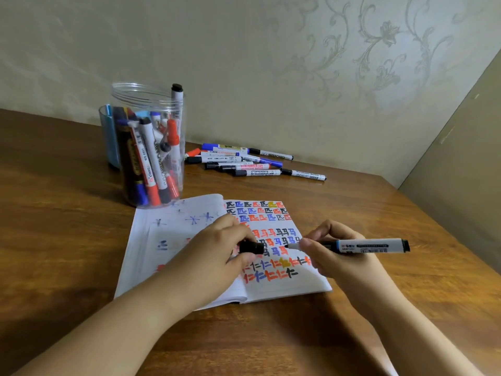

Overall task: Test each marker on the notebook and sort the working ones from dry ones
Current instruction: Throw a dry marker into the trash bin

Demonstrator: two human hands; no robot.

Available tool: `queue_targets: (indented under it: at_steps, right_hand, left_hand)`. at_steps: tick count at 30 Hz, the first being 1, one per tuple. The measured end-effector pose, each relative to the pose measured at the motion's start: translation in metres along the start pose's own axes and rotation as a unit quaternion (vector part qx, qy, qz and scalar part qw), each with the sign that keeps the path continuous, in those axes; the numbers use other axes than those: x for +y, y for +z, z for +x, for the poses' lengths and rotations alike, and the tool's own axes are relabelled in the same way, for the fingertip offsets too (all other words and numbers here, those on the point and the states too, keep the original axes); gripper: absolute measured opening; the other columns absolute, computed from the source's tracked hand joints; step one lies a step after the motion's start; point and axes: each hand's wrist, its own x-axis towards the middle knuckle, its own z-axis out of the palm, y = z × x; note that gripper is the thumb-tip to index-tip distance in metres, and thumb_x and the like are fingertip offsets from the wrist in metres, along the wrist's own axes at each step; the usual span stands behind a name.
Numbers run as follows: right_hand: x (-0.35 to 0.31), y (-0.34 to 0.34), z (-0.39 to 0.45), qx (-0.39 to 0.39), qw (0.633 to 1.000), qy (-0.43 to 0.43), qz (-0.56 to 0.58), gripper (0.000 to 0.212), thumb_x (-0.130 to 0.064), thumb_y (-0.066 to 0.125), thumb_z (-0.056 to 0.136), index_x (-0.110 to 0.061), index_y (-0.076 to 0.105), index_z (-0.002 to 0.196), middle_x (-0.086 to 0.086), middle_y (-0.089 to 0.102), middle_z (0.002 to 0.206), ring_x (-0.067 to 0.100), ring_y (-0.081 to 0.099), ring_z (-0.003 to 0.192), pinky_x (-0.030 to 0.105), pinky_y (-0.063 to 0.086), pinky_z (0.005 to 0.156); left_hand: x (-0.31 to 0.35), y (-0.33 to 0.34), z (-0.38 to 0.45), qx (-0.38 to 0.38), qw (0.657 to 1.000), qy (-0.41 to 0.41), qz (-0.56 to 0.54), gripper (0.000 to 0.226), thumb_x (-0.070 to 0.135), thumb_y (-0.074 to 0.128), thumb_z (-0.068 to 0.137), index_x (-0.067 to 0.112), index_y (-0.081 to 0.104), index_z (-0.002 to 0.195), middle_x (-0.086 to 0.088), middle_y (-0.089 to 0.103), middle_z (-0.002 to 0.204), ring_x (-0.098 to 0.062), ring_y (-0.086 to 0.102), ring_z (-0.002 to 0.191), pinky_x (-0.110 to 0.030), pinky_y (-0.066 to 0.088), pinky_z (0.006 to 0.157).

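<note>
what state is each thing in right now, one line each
marker: uncapped, held by right hand, tip just above the page
cap: off, pinched in left hand
notebook: open flat, right page covered in test marks
jar: lidless, upright, holding markers
loose markers: capped, lying by wall

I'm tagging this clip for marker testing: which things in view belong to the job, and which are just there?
In the job:
left hand holding black cap
right hand holding uncapped marker
open notebook
clear jar of markers
pile of markers

Just there:
wooden table
patterned wall
</note>
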Motion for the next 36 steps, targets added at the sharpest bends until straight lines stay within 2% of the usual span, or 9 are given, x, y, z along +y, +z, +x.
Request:
queue_targets:
  at_steps: [3,6,8,13,18,24,31,34,36]
  right_hand:
    - [-0.023,0.009,0.009,-0.029,0.997,0.011,0.071,0.022,-0.026,0.062,0.080,-0.005,0.060,0.075,0.002,0.059,0.056,0.010,0.049,0.050,0.019,0.037,0.046]
    - [-0.026,0.025,0.024,0.013,0.992,0.018,0.128,0.023,-0.014,0.053,0.092,-0.008,0.055,0.069,-0.001,0.057,0.053,0.008,0.048,0.049,0.017,0.038,0.048]
    - [-0.020,0.037,0.029,0.035,0.985,0.015,0.166,0.029,-0.009,0.050,0.092,-0.013,0.048,0.063,-0.004,0.048,0.049,0.008,0.040,0.047,0.015,0.033,0.045]
    - [-0.004,0.044,0.025,0.030,0.977,0.019,0.208,0.045,-0.005,0.050,0.091,-0.022,0.043,0.050,-0.004,0.034,0.048,0.008,0.025,0.044,0.016,0.024,0.040]
    - [0.001,0.040,0.022,0.014,0.974,0.026,0.224,0.039,-0.004,0.051,0.091,-0.017,0.044,0.054,-0.004,0.037,0.047,0.007,0.029,0.042,0.016,0.026,0.040]
    - [-0.001,0.037,0.020,-0.014,0.978,0.017,0.210,0.037,-0.005,0.054,0.090,-0.014,0.040,0.057,-0.005,0.037,0.048,0.006,0.029,0.044,0.017,0.025,0.042]
    - [0.002,0.048,0.016,-0.040,0.962,0.032,0.269,0.034,-0.003,0.047,0.091,-0.015,0.032,0.063,-0.003,0.031,0.049,0.009,0.022,0.043,0.021,0.020,0.043]
    - [0.004,0.051,0.012,-0.039,0.956,0.031,0.290,0.034,-0.001,0.044,0.092,-0.015,0.031,0.063,-0.002,0.032,0.049,0.008,0.023,0.040,0.019,0.023,0.041]
    - [0.004,0.053,0.010,-0.031,0.956,0.028,0.290,0.035,0.000,0.043,0.092,-0.015,0.031,0.062,0.002,0.029,0.052,0.009,0.023,0.041,0.020,0.025,0.040]
  left_hand:
    - [-0.002,-0.005,0.003,0.025,1.000,-0.008,-0.017,0.021,0.028,0.057,0.088,0.029,0.059,0.110,0.024,0.043,0.093,0.010,0.047,0.081,-0.002,0.036,0.069]
    - [-0.004,-0.009,0.003,0.037,0.998,-0.028,-0.035,0.021,0.030,0.054,0.090,0.031,0.057,0.110,0.023,0.053,0.102,0.011,0.049,0.084,0.001,0.038,0.068]
    - [-0.004,-0.010,0.003,0.045,0.997,-0.036,-0.054,0.020,0.029,0.053,0.091,0.031,0.058,0.110,0.019,0.059,0.106,0.009,0.052,0.085,0.001,0.040,0.070]
    - [-0.005,-0.010,0.003,0.051,0.996,-0.039,-0.055,0.021,0.029,0.052,0.091,0.032,0.057,0.111,0.018,0.059,0.099,0.006,0.053,0.088,-0.005,0.041,0.075]
    - [-0.002,-0.007,0.001,0.029,0.998,-0.029,-0.047,0.021,0.030,0.055,0.089,0.032,0.059,0.110,0.020,0.059,0.100,0.005,0.053,0.091,-0.008,0.039,0.079]
    - [0.000,-0.008,0.000,0.031,0.998,-0.010,-0.044,0.021,0.030,0.056,0.088,0.032,0.061,0.109,0.027,0.054,0.090,0.015,0.047,0.094,0.001,0.036,0.075]
    - [0.006,-0.005,-0.005,0.038,0.998,0.030,-0.038,0.020,0.027,0.058,0.087,0.024,0.065,0.105,0.013,0.063,0.096,0.009,0.046,0.097,-0.012,0.038,0.081]
    - [0.007,-0.003,-0.006,0.050,0.997,0.054,-0.024,0.022,0.024,0.059,0.086,0.019,0.066,0.106,0.009,0.064,0.096,0.007,0.048,0.096,-0.011,0.038,0.082]
    - [0.007,-0.001,-0.007,0.051,0.996,0.066,-0.009,0.021,0.021,0.060,0.086,0.018,0.067,0.106,0.007,0.065,0.098,0.006,0.053,0.087,-0.010,0.039,0.082]
